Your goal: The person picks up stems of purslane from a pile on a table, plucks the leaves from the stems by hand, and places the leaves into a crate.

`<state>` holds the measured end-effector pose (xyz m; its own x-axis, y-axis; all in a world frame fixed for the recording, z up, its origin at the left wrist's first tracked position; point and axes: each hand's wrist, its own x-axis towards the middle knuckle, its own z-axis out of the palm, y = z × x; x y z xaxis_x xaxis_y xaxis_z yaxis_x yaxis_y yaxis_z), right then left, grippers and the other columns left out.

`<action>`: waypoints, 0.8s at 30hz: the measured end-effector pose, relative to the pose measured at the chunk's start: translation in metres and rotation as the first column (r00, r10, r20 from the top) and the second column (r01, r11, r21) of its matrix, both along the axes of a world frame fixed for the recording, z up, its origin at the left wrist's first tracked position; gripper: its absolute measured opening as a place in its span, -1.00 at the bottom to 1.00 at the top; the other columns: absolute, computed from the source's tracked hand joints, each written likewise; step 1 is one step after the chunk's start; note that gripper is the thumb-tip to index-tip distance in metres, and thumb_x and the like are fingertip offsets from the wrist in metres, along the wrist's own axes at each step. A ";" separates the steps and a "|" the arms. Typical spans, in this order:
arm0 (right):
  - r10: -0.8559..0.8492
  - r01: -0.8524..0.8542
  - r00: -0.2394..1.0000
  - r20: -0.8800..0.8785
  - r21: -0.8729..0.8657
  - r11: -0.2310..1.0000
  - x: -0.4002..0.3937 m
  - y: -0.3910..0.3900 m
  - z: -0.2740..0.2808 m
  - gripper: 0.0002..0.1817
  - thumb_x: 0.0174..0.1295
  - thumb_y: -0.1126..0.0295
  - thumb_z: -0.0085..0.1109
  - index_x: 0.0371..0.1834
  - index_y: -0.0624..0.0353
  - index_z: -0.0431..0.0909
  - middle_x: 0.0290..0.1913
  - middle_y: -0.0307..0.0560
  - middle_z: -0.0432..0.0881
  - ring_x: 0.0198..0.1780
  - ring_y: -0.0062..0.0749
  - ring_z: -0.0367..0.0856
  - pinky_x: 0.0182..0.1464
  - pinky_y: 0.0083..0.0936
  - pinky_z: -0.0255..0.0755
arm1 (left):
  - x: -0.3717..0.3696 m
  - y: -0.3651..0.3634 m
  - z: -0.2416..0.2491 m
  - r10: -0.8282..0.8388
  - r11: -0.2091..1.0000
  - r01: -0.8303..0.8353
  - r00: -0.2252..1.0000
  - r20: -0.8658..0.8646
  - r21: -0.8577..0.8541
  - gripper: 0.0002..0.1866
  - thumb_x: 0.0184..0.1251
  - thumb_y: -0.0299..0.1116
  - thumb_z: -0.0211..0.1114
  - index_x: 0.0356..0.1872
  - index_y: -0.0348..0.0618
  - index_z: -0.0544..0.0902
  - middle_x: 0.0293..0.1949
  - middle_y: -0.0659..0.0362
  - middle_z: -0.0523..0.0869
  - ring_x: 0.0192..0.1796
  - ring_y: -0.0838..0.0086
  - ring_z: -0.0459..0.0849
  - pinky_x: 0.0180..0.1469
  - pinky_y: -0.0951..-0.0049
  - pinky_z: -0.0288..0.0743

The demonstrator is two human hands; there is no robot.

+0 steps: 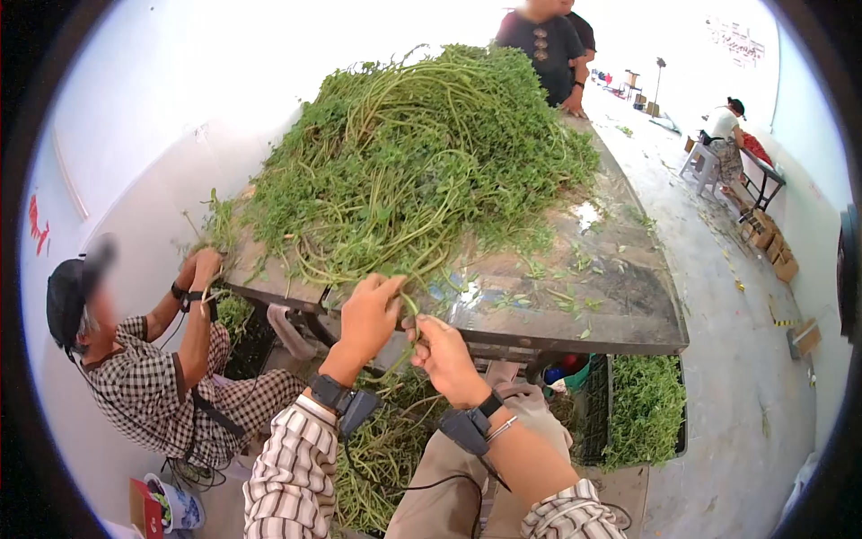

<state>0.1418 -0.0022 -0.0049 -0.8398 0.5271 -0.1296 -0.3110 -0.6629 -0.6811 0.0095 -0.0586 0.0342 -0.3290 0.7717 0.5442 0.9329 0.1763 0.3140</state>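
Note:
A large heap of green leafy stems [422,153] covers much of the dark table [620,305]. At the table's near edge, my left hand [370,314] is closed on the upper part of a green stem [410,307]. Just to its right and slightly lower, my right hand [442,352] pinches the same stem between thumb and fingers. The stem curves between the two hands, and its lower part hangs below them. Beneath my hands, more cut stems [382,454] lie in a pile by my legs.
A person in a checked shirt [144,377] handles stems at the table's left end. Another person [548,45] stands behind the heap. A crate of greens [645,409] is under the table at right. Loose leaves [566,296] lie on the tabletop. Boxes [772,242] stand far right.

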 end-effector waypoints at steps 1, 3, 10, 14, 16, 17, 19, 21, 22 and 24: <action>0.002 -0.002 1.000 -0.008 -0.007 1.000 0.001 0.000 0.000 -0.79 0.39 0.28 -0.09 -0.22 0.16 0.50 -0.41 -0.33 0.41 -0.52 -0.66 0.16 -0.42 -0.61 0.20 | -0.001 0.004 -0.004 -0.010 1.000 0.010 1.000 -0.015 0.003 -0.68 0.13 -0.48 0.21 -0.05 0.01 0.64 -0.25 0.11 0.59 -0.18 0.15 0.59 -0.20 0.23 0.47; 0.013 -0.013 1.000 0.001 -0.015 1.000 0.005 0.000 0.003 -0.79 0.40 0.28 -0.11 -0.24 0.15 0.49 -0.41 -0.35 0.39 -0.48 -0.67 0.18 -0.41 -0.61 0.19 | -0.005 0.006 -0.006 -0.019 1.000 0.019 1.000 0.009 -0.024 -0.68 0.15 -0.49 0.19 -0.05 0.00 0.64 -0.24 0.11 0.59 -0.18 0.15 0.59 -0.19 0.25 0.47; -0.015 0.015 0.999 0.046 0.006 1.000 0.008 -0.003 0.004 -0.81 0.41 0.28 -0.11 -0.29 0.10 0.44 -0.41 -0.38 0.35 -0.43 -0.70 0.20 -0.43 -0.67 0.13 | -0.010 0.015 -0.019 -0.026 1.000 0.028 0.990 0.136 -0.012 -0.71 0.18 -0.57 0.15 -0.11 -0.05 0.69 -0.33 0.09 0.53 -0.28 0.13 0.57 -0.22 0.27 0.45; -0.018 0.016 0.999 0.033 0.039 0.999 0.017 -0.007 0.014 -0.81 0.41 0.28 -0.12 -0.30 0.08 0.43 -0.43 -0.39 0.34 -0.44 -0.72 0.21 -0.44 -0.68 0.12 | -0.027 0.014 -0.021 -0.022 1.000 0.021 0.989 0.149 0.004 -0.70 0.16 -0.55 0.16 -0.10 -0.03 0.68 -0.30 0.07 0.54 -0.27 0.10 0.58 -0.26 0.23 0.45; -0.022 0.022 1.000 0.013 0.023 0.999 0.020 -0.002 0.012 -0.81 0.41 0.28 -0.12 -0.31 0.08 0.43 -0.44 -0.39 0.34 -0.45 -0.72 0.20 -0.44 -0.68 0.11 | -0.027 0.016 -0.018 0.008 1.000 -0.008 0.983 0.181 -0.002 -0.70 0.16 -0.54 0.16 -0.10 -0.03 0.67 -0.31 0.08 0.54 -0.27 0.10 0.58 -0.25 0.24 0.45; -0.026 0.026 1.000 -0.010 -0.004 1.000 0.020 -0.001 0.011 -0.81 0.41 0.28 -0.12 -0.31 0.08 0.43 -0.44 -0.39 0.33 -0.45 -0.73 0.19 -0.44 -0.68 0.11 | -0.025 0.014 -0.018 0.004 1.000 -0.005 0.984 0.177 0.006 -0.72 0.17 -0.54 0.17 -0.10 -0.05 0.67 -0.29 0.08 0.56 -0.27 0.10 0.59 -0.25 0.26 0.46; -0.031 0.030 0.999 -0.018 -0.022 0.999 0.019 0.003 0.008 -0.81 0.42 0.28 -0.13 -0.31 0.07 0.43 -0.44 -0.40 0.33 -0.46 -0.73 0.18 -0.44 -0.68 0.11 | -0.023 0.009 -0.015 0.004 1.000 -0.005 0.986 0.166 0.007 -0.73 0.18 -0.53 0.17 -0.10 -0.06 0.67 -0.27 0.08 0.59 -0.26 0.11 0.59 -0.25 0.27 0.46; -0.041 0.041 0.999 -0.003 -0.012 0.999 0.020 0.002 0.012 -0.81 0.42 0.27 -0.13 -0.32 0.07 0.42 -0.43 -0.39 0.34 -0.46 -0.72 0.19 -0.43 -0.68 0.14 | -0.004 -0.001 0.002 0.010 0.988 -0.045 0.974 0.227 0.148 -0.77 0.22 -0.50 0.16 -0.12 -0.14 0.67 -0.21 0.08 0.62 -0.27 0.12 0.59 -0.22 0.31 0.46; -0.040 0.040 0.999 -0.003 -0.013 0.999 0.020 0.002 0.013 -0.81 0.42 0.27 -0.13 -0.32 0.07 0.42 -0.43 -0.39 0.34 -0.46 -0.72 0.19 -0.43 -0.68 0.14 | 0.003 -0.010 0.007 0.011 0.988 -0.046 0.974 0.227 0.147 -0.77 0.22 -0.50 0.16 -0.12 -0.14 0.67 -0.21 0.08 0.62 -0.27 0.12 0.59 -0.22 0.31 0.46; -0.047 0.047 0.999 -0.026 -0.007 0.999 0.020 0.001 0.011 -0.81 0.42 0.27 -0.13 -0.31 0.07 0.42 -0.41 -0.37 0.36 -0.45 -0.71 0.21 -0.42 -0.67 0.16 | 0.019 -0.030 0.010 -0.061 0.976 -0.027 0.918 0.392 0.215 -0.79 0.25 -0.46 0.15 -0.13 -0.21 0.66 -0.23 0.04 0.64 -0.27 0.13 0.58 -0.17 0.31 0.46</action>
<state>0.1616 -0.0011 0.0061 -0.8171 0.5655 -0.1119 -0.3594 -0.6515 -0.6681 0.0284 -0.0888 0.0444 -0.5379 0.6606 0.5238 0.7275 0.0498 0.6843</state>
